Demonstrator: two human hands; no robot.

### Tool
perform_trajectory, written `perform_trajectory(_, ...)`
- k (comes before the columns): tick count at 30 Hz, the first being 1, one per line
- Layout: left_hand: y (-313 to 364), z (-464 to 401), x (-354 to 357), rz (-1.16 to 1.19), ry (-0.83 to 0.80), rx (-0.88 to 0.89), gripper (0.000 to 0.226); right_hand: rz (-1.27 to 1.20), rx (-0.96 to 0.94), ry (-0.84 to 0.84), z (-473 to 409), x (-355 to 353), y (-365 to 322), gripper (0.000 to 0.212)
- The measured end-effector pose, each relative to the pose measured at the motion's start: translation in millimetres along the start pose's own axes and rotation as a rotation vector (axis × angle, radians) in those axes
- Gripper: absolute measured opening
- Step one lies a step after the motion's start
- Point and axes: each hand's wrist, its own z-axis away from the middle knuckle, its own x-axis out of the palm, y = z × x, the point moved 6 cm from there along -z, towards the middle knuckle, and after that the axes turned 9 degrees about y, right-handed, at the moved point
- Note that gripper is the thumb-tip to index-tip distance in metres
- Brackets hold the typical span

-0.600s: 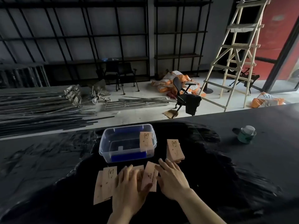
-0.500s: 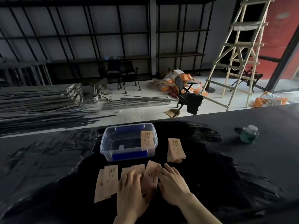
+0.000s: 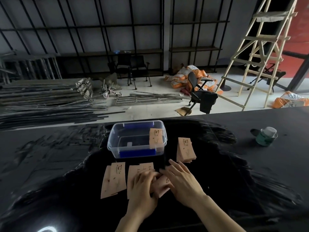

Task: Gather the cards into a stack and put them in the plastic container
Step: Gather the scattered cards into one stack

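Observation:
A clear plastic container [image 3: 117,148] with blue clips stands on the black table, and one tan card [image 3: 156,138] leans inside its right end. Right of it lies a neat stack of tan cards [image 3: 185,149]. Two overlapping cards [image 3: 115,179] lie at the left front. My left hand [image 3: 143,191] rests on more spread cards [image 3: 142,168], its fingers curled onto a tilted card [image 3: 163,184]. My right hand [image 3: 184,180] holds that card's other edge, so it is pinched between both hands.
A small green jar [image 3: 266,137] with a pale top stands at the far right, a dark lid [image 3: 255,132] beside it. The table's far edge [image 3: 217,114] runs just behind the container. Beyond it are a floor with metal bars, chairs and a ladder.
The card between my hands has swung down and tilted, moving closer to me. My left hand slid right onto it and my right hand closed in.

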Motion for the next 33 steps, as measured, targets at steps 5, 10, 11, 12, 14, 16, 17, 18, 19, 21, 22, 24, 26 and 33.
perform_trajectory(5, -41.4, 5.5, -27.3, -0.157, 0.249, -0.312, 0.052, 0.026, 0.02, 0.027, 5.8, 6.0, 3.4, 0.061)
perform_trajectory(10, -48.5, -4.5, -24.6, -0.309, 0.081, -0.34, 0.069, 0.054, 0.049, 0.015, 6.7, 5.5, 0.3, 0.063)
perform_trajectory(11, -47.7, -8.1, -24.9, -0.321, 0.064, -0.332, 0.071, 0.053, 0.054, 0.009, 7.1, 5.8, 0.4, 0.063)
perform_trajectory(12, -48.1, -11.8, -26.0, -0.324, 0.059, -0.343, 0.073, 0.051, 0.055, 0.003, 7.5, 6.2, 0.6, 0.065)
perform_trajectory(14, -50.3, -18.6, -30.5, -0.245, 0.079, -0.375, 0.076, 0.046, 0.055, 0.004, 7.6, 6.1, 0.5, 0.067)
perform_trajectory(16, -48.1, -24.0, -31.8, -0.029, 0.116, -0.353, 0.07, 0.032, 0.059, 0.016, 8.3, 4.8, 0.1, 0.069)
perform_trajectory(17, -43.4, -26.5, -32.1, 0.074, 0.122, -0.323, 0.064, 0.023, 0.063, 0.032, 8.6, 3.7, -0.4, 0.071)
perform_trajectory(18, -37.5, -29.0, -32.3, 0.153, 0.125, -0.285, 0.057, 0.01, 0.074, 0.052, 8.8, 2.0, -0.8, 0.075)
perform_trajectory(19, -31.3, -31.3, -31.3, 0.204, 0.12, -0.248, 0.05, -0.009, 0.096, 0.074, 8.6, 0.3, -0.7, 0.081)
perform_trajectory(21, -16.2, -35.7, -24.9, 0.292, 0.055, -0.178, 0.041, -0.061, 0.148, 0.117, 8.2, -3.6, -0.1, 0.092)
perform_trajectory(22, -6.8, -37.2, -20.7, 0.353, -0.005, -0.148, 0.041, -0.08, 0.154, 0.122, 7.4, -4.9, -0.7, 0.095)
perform_trajectory(24, 8.7, -36.8, -8.0, 0.473, -0.13, -0.125, 0.039, -0.063, 0.122, 0.097, 6.2, -4.2, -2.7, 0.096)
perform_trajectory(26, 12.9, -35.3, -3.3, 0.526, -0.071, -0.156, 0.031, -0.012, 0.088, 0.062, 6.7, -1.9, -3.6, 0.089)
perform_trajectory(33, -33.9, -31.6, -4.5, -0.209, 0.047, -0.474, 0.064, 0.079, 0.061, 0.008, 4.2, 0.6, -1.7, 0.065)
